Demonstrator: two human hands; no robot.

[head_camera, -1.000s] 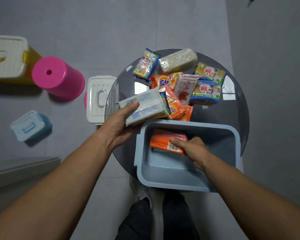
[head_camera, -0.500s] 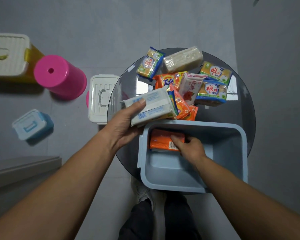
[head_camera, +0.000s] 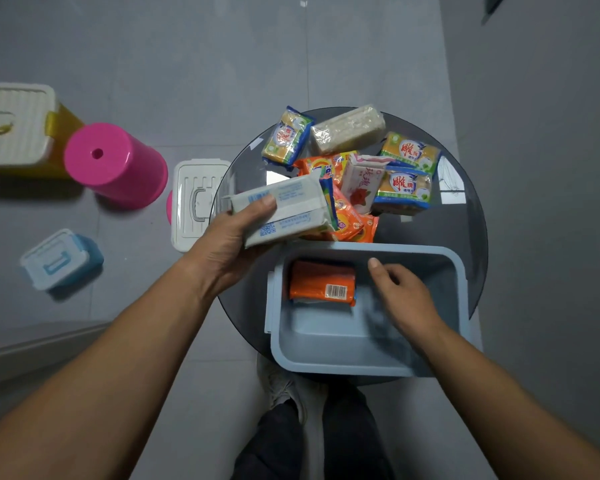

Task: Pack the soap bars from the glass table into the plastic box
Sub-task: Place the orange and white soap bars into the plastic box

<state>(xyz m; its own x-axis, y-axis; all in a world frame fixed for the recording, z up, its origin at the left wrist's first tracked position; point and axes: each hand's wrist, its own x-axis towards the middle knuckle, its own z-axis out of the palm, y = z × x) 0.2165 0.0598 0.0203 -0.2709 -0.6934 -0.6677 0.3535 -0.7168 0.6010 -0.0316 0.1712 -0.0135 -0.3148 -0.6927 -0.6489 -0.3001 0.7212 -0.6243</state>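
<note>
A blue plastic box (head_camera: 347, 367) stands on the near part of the round glass table (head_camera: 465, 237). An orange soap bar (head_camera: 321, 282) lies in the box's far left corner. My right hand (head_camera: 400, 294) hovers inside the box just right of that bar, fingers apart, holding nothing. My left hand (head_camera: 229, 244) grips a white soap pack (head_camera: 291, 206) above the table, beside the box's far left corner. Several more soap bars lie in a heap (head_camera: 371, 174) on the far half of the table.
On the floor to the left are a white lid with a handle (head_camera: 196, 202), a pink stool (head_camera: 115, 164), a small blue lidded box (head_camera: 61, 259) and a yellow box with a white lid (head_camera: 18, 126). My legs and a shoe (head_camera: 284, 386) are under the table's near edge.
My right hand has let go of the orange soap bar, which now lies in the box, and drawn back to the right. My left hand still holds the white pack.
</note>
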